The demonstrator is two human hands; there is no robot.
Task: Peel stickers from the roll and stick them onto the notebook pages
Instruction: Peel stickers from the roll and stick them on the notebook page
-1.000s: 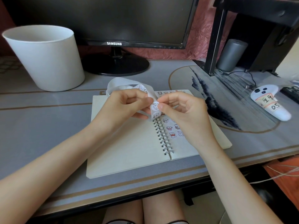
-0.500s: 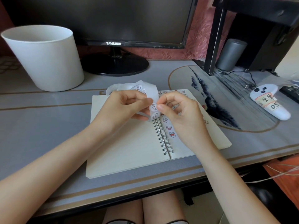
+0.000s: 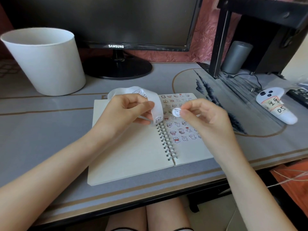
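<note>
Right hand (image 3: 201, 117) pinches a sticker (image 3: 176, 112) above the notebook (image 3: 133, 155); left hand (image 3: 126, 112) holds the roll (image 3: 155, 104).

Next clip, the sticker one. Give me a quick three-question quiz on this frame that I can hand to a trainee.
1. True or false: the right hand pinches one round sticker, held apart from the strip.
2. Which page of the open notebook already bears stickers? A) left B) right C) both
3. Fill in: the left hand holds the ____.
Key: 1 true; 2 B; 3 strip.
</note>
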